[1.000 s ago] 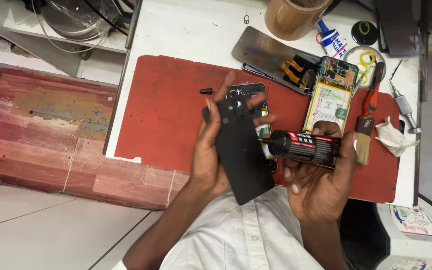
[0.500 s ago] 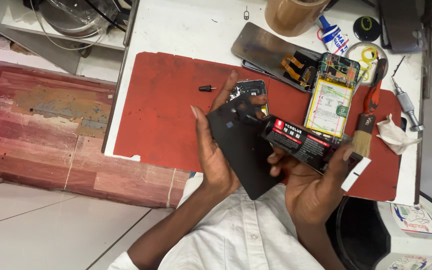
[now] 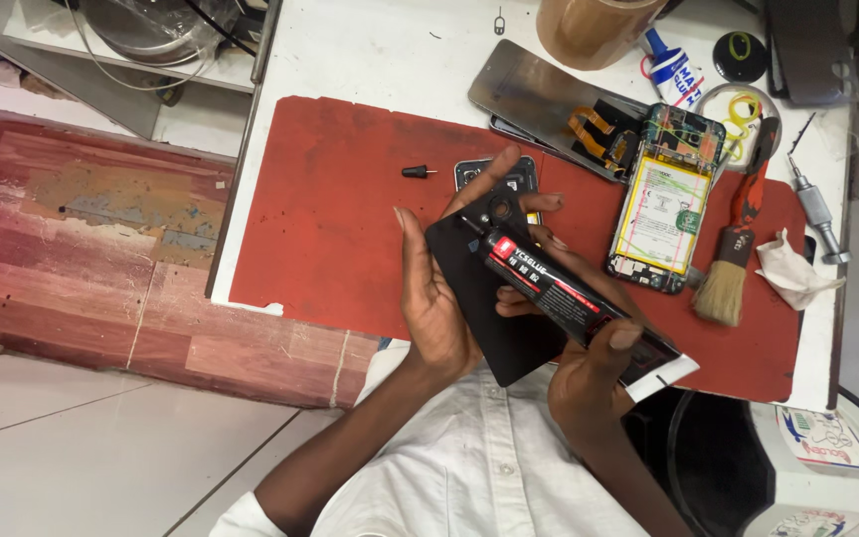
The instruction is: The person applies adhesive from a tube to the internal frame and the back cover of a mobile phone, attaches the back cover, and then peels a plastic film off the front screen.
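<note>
R hand [image 3: 589, 383] has its grip pinched round the rear half of a black glue tube [image 3: 569, 301] w/ red label, thumb on top, tube angled so the nozzle points to approx 10 o'clock and touches the black phone back cover [image 3: 489, 298] near its camera cutout. L hand [image 3: 439, 288] cradles the cover from the 9 o'clock side, grip wrapped on it: palm under the edge, fingers spread up past the top edge toward 1 o'clock. Cover is held tilted above the red mat [image 3: 330, 209], just in front of the person's white shirt [image 3: 469, 467]. Behind the fingertips, at 12 o'clock, a small dark phone part w/ camera holes [image 3: 474, 171] lies on the mat; a little black cap [image 3: 416, 172] sits at 10 o'clock from the cover, apart from it. At 2 o'clock an opened phone [image 3: 663, 204] w/ yellow-green battery showing lies on the mat, touching a grey screen panel [image 3: 539, 99] w/ orange flex cable. At 3 o'clock, a red-handled brush [image 3: 733, 254], then a crumpled white tissue [image 3: 792, 273] and a metal screwdriver [image 3: 815, 209] near the bench [image 3: 370, 50] edge. Far side of bench: brown tape roll [image 3: 589, 30], small white-blue tube [image 3: 673, 78], black round lid [image 3: 740, 55].
</note>
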